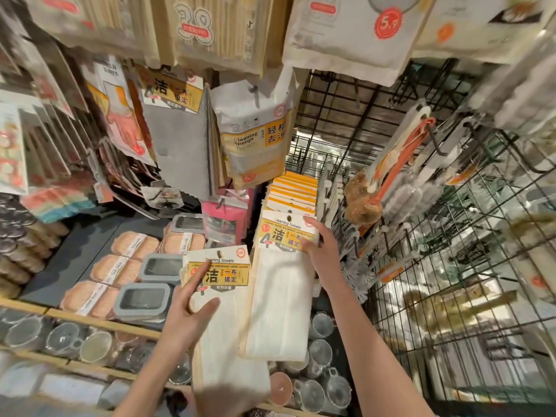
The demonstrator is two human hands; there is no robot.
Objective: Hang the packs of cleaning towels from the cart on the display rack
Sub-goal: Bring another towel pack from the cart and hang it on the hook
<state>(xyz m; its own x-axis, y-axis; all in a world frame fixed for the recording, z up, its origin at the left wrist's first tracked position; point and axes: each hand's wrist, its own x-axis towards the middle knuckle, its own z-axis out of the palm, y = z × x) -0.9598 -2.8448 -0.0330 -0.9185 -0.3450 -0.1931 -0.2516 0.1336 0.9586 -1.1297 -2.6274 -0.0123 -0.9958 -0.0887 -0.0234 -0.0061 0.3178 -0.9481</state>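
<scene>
Two packs of white cleaning towels sit at the centre, each with a yellow-and-white header card printed "Cleaning towels" and a punched hang hole. The left pack (224, 311) is off the rack, low in front of the shelves; the left hand (183, 314) holds it with the thumb across the cloth and a finger on the yellow label. The right pack (281, 284) is at the front of a row of hung packs (293, 192) with the same yellow headers, and the right hand (320, 245) takes hold of its header's right edge, fingers curled round it. Above hangs a cleaning sponge pack (254, 136) and a grey cloth pack (177, 127). To the right a black wire grid (451, 266) carries brushes (379, 176). Left, soap dishes (132, 260) lie on a dark shelf (69, 260); below, clear cups (320, 356).
</scene>
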